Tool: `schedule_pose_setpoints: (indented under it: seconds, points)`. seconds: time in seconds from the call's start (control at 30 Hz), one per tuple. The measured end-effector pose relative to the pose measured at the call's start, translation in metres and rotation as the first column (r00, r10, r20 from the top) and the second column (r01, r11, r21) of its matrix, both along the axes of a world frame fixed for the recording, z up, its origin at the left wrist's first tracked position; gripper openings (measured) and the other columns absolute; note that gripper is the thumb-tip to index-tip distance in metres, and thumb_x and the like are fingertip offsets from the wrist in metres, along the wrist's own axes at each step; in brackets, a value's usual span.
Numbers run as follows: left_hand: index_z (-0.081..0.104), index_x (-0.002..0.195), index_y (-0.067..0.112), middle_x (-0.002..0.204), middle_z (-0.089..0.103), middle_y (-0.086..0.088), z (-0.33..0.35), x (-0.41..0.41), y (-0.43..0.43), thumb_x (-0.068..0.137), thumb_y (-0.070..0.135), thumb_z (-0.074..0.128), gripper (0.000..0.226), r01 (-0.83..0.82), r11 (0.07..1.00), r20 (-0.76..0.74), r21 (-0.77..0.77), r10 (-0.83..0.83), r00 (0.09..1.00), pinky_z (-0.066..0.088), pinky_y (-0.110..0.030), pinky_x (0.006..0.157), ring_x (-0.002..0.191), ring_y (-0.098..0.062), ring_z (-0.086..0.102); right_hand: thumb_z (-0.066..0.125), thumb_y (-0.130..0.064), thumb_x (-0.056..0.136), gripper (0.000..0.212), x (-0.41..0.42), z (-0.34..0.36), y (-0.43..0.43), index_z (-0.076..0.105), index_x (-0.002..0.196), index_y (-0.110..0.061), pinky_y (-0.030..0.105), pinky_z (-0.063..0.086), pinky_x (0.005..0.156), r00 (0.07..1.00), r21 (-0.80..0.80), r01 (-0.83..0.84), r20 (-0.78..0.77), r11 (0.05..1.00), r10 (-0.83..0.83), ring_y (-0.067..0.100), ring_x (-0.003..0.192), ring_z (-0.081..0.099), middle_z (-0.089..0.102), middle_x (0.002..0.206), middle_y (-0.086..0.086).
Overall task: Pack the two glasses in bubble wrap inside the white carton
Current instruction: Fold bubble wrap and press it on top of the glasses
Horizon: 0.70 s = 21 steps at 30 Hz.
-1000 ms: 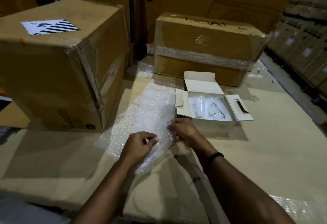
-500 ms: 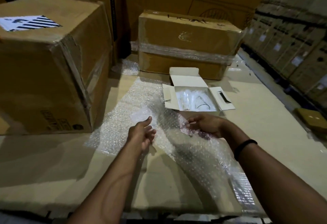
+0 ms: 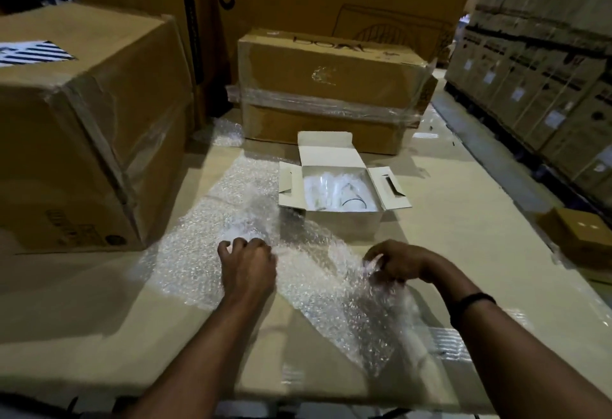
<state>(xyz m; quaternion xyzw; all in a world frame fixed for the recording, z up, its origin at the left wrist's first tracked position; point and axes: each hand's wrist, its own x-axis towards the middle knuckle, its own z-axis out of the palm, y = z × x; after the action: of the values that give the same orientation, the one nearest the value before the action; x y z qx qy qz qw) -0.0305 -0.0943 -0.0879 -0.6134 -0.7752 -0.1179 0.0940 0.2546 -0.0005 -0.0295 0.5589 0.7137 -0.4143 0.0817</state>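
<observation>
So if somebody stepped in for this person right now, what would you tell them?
The left hand grips the bubble wrap; the right hand pinches it further right. The sheet lies spread on the cardboard worktop, in front of the white carton, which stands open. The glasses lie inside; whether they are wrapped is unclear. Done: sheet laid out. Left: wrap them, close the flaps.

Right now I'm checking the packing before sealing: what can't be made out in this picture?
Head view only.
- Glasses in white carton: washed out by glare; count unclear.
- Tall box lettering: cut off by top edge.
- Stacked boxes' labels: too small, blurred.
</observation>
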Motion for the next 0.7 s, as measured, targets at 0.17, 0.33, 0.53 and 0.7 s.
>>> schedule_pose_setpoints:
  seconds: [0.17,0.33,0.53,0.7]
  points:
    - [0.074,0.073,0.026,0.082,0.068,0.008,0.005,0.028,-0.019,0.079,0.039,0.06,0.021,0.003,0.987,0.009,0.16,-0.004,1.0,0.031,-0.044,0.086,0.081,-0.023,0.056,0.069,-0.004,0.084,0.038,0.026,0.025,0.027,0.061,0.118,-0.019,0.02,0.039,0.045,0.996,0.103,-0.07,0.061,0.992,0.064,0.015,0.051,0.056,0.073,0.092,0.017]
    - [0.076,0.083,0.028,0.089,0.072,0.006,-0.001,0.05,-0.028,0.084,0.061,0.042,0.048,-0.034,0.999,0.109,0.013,0.032,0.994,0.033,-0.039,0.082,0.088,-0.022,0.061,0.073,-0.01,0.081,0.048,0.027,0.02,0.049,0.061,0.127,-0.02,0.029,0.053,0.072,0.927,0.3,-0.212,0.363,0.93,0.094,0.021,0.084,0.066,0.07,0.105,0.007]
    - [0.058,0.127,0.015,0.127,0.057,-0.012,-0.003,0.039,-0.033,0.08,0.055,0.06,0.062,-0.376,0.926,0.144,-0.045,0.378,0.914,0.031,-0.046,0.091,0.114,-0.034,0.045,0.052,-0.042,0.092,0.049,0.008,-0.029,-0.007,0.047,0.138,-0.026,0.04,0.036,0.103,0.962,0.745,-0.255,0.263,0.617,0.08,0.025,0.129,0.046,0.047,0.145,0.003]
    - [0.069,0.102,0.026,0.116,0.06,-0.005,-0.003,0.037,-0.031,0.078,0.057,0.062,0.041,-0.435,0.895,0.098,-0.103,0.444,0.891,0.03,-0.043,0.089,0.108,-0.029,0.046,0.025,-0.055,0.099,0.064,-0.007,-0.067,-0.05,0.013,0.154,-0.025,0.044,0.002,0.12,0.965,0.574,-0.241,0.228,0.782,0.129,0.019,0.15,0.003,0.005,0.163,-0.002]
